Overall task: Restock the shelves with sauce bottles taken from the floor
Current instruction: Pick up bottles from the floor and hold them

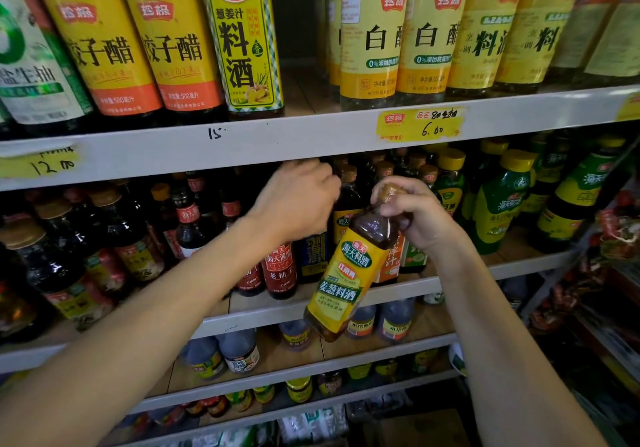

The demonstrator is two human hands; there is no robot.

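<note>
One yellow-labelled sauce bottle [346, 273] hung tilted beneath the fingers of the right hand [415, 218], which clasped its cap; it was not yet shelved. Fingers of the left hand [298, 201], among shelved bottles [280, 270], were hidden, so their grip was unclear.

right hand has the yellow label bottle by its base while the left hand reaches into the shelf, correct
Not by its base: the head view shows the right hand gripping the yellow-label bottle by its cap and neck, base hanging free. The left hand does reach into the shelf.
</note>
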